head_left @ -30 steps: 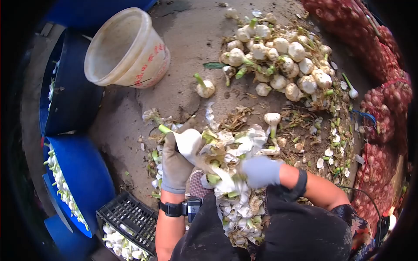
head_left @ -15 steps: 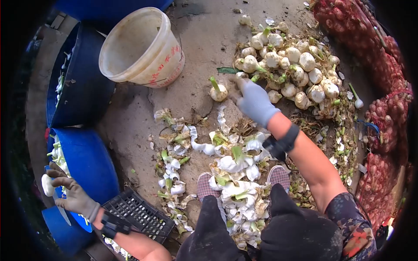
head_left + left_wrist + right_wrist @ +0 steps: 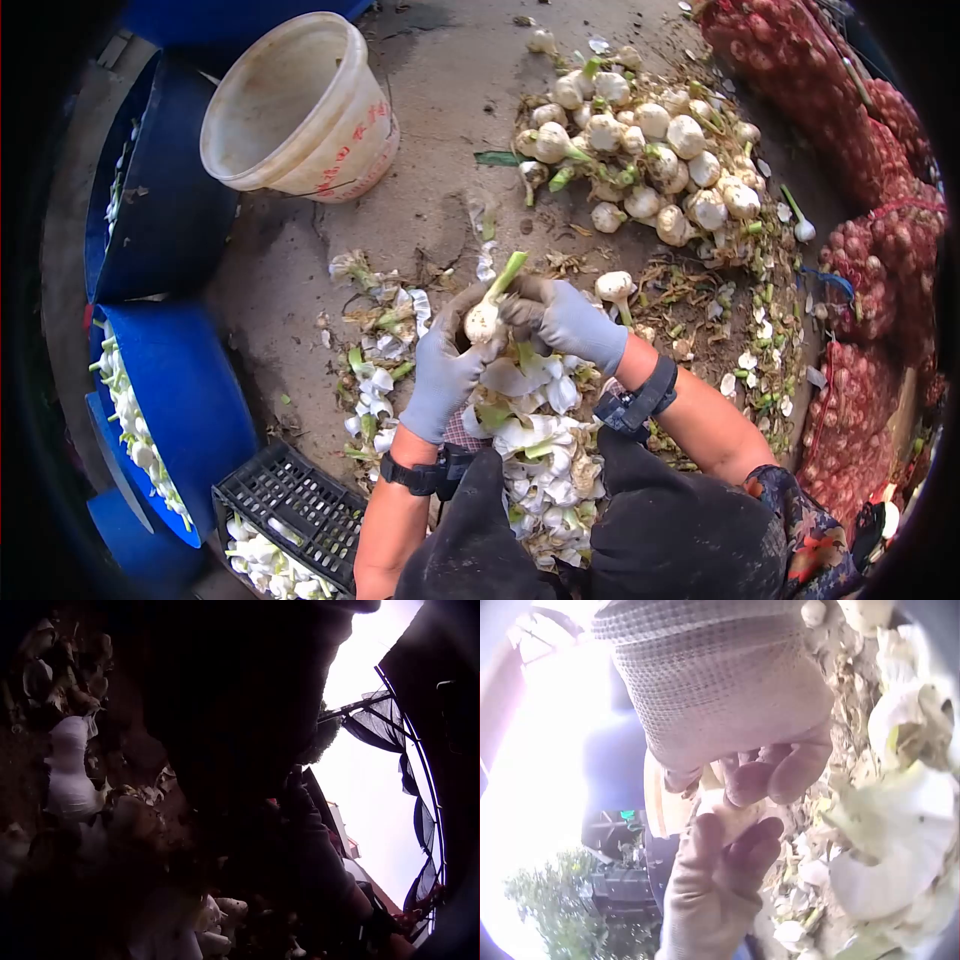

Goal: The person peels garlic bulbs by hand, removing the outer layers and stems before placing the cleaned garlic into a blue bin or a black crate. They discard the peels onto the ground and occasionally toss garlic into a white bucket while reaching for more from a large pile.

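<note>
Both gloved hands meet in front of the knees around one garlic bulb (image 3: 481, 323) with a green stem pointing up and away. My left hand (image 3: 443, 372) holds the bulb from the left, fingers and thumb curled about it. From the other side, my right hand (image 3: 572, 322) pinches at the bulb beside the stem, its fingers bent. In the right wrist view the pale bulb (image 3: 731, 811) shows between the fingers of both hands. The left wrist view is mostly dark. Below the hands lies a heap of peeled garlic skins (image 3: 540, 440).
A pile of unpeeled garlic (image 3: 650, 150) lies at the upper right, with red net sacks (image 3: 860, 420) beyond. A white bucket (image 3: 350, 150) stands upper left. Blue tubs (image 3: 190, 390) and a black crate (image 3: 300, 500) line the left. One bulb (image 3: 614, 287) sits right of the hands.
The left hand carried a white bulb to the blue tub, let it go and came back. The right hand reached toward a lone bulb near the pile; that spot is now bare, and both hands hold a bulb.
</note>
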Demonstrator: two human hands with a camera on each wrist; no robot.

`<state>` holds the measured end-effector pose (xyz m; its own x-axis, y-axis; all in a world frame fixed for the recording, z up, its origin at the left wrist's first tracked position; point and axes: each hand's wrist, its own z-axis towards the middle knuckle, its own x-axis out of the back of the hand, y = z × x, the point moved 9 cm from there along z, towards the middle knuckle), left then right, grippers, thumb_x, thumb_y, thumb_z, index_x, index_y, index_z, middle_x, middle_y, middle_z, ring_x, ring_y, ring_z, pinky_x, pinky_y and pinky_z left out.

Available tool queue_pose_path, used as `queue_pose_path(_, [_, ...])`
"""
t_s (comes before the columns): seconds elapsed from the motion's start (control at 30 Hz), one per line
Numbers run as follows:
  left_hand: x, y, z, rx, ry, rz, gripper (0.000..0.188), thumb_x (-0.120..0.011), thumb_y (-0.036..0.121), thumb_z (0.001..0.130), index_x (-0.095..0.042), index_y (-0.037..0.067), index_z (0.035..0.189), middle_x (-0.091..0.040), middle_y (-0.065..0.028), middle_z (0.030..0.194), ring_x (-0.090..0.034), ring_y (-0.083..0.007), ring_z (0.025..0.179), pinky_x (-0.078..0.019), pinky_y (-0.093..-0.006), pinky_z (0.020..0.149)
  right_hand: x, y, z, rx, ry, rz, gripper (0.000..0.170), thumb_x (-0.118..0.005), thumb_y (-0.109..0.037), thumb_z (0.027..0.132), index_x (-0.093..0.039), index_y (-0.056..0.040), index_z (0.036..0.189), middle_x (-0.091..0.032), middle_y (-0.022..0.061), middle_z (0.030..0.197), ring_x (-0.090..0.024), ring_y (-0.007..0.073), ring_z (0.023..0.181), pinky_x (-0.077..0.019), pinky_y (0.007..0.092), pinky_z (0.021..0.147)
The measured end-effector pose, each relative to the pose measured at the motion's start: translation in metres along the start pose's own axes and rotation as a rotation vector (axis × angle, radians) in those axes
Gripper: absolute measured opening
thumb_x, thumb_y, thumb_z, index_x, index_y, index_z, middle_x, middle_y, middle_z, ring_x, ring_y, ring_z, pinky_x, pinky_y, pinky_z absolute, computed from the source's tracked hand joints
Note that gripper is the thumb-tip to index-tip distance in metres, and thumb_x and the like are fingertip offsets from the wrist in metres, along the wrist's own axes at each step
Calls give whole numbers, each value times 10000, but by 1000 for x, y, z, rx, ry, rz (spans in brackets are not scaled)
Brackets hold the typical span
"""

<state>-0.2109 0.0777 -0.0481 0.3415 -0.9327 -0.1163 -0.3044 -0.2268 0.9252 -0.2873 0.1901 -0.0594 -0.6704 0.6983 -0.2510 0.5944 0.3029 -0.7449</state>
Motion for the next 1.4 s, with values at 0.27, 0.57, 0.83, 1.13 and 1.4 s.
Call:
queue_pose_path(0.27, [-7, -9, -18, 186, -68, -191, 743, -808, 294, 746, -465, -19, 1326, -603, -85, 1139, -612, -157, 999, -504, -290, 889, -4, -8, -11, 129, 23, -361, 296, -573, -269, 941, -646, 6, 1022, -635, 93, 721, -598, 148, 634, -478, 302, 574])
queue_pose_path(0.57, [-18, 10, -22, -61, 53, -14, 540, -737, 270, 820, -524, 9, 1243, -633, -61, 990, -626, -133, 813, -531, -273, 732, 11, -22, -39, 329, 258, -577, 217, -583, -223, 886, -655, -20, 907, -651, 198, 786, -645, 369, 741, -501, 417, 629])
queue_pose_path(0.83, [-29, -21, -19, 326, -131, -574, 703, -556, 558, 887, -411, 87, 1388, -633, -62, 918, -557, -117, 533, -469, -217, 472, 5, -17, -36, 542, 211, -640, 267, -659, -265, 838, -632, -25, 951, -676, 119, 805, -663, 252, 752, -515, 367, 678])
queue_pose_path(1.13, [8, 18, -14, -99, 225, 442, 521, -635, 239, 875, -466, -18, 1295, -583, -166, 1195, -597, -206, 1030, -473, -312, 902, -3, 16, -36, 142, -136, -371, 195, -594, -102, 885, -656, -5, 1043, -682, 59, 819, -606, 90, 749, -494, 286, 661])
queue_pose_path(1.4, [-14, 25, -13, -139, -43, 469, 498, -750, 312, 772, -608, 8, 1140, -568, -145, 1145, -623, -169, 933, -528, -278, 781, -12, 15, -47, 279, 3, -293, 180, -591, -128, 823, -632, -29, 967, -677, 133, 805, -667, 234, 758, -515, 368, 688])
